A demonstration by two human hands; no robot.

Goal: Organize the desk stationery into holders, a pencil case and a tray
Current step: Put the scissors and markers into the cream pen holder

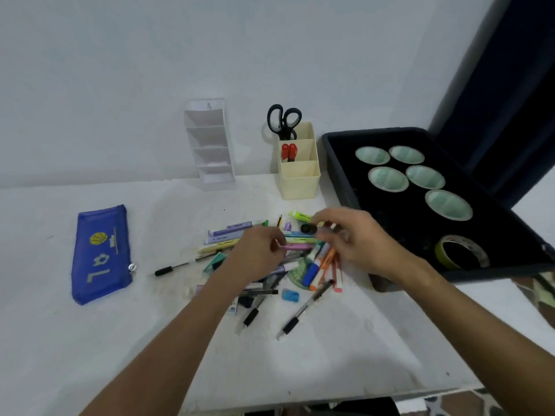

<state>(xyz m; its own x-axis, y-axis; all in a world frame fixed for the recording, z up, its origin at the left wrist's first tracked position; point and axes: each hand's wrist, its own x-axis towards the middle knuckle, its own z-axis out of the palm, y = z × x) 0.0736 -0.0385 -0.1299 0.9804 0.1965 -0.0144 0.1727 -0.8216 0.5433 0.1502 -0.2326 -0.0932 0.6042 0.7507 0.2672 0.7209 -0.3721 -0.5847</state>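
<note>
White desk against a plain white wall. At desk's back edge: white plastic tiered holder, empty compartments; beside it cream 3-compartment holder w/ black-handled scissors in rear slot, two red-capped markers in middle slot. Dark rectangular tray on desk's right side holds five pale-green round dishes & a roll of yellowish tape near its front edge. Blue zip pencil case lies near left edge, closed; print shows a yellow basketball & characters reading approx. "L", rest not legible. Heap of pens, pastel highlighters, markers & small blue sharpener sits mid-desk. Left hand over the heap, fingers curled, pinching a pink pen. Right hand above heap's right part, fingers bent near a small black round object; grip blurred, cannot tell.
</note>
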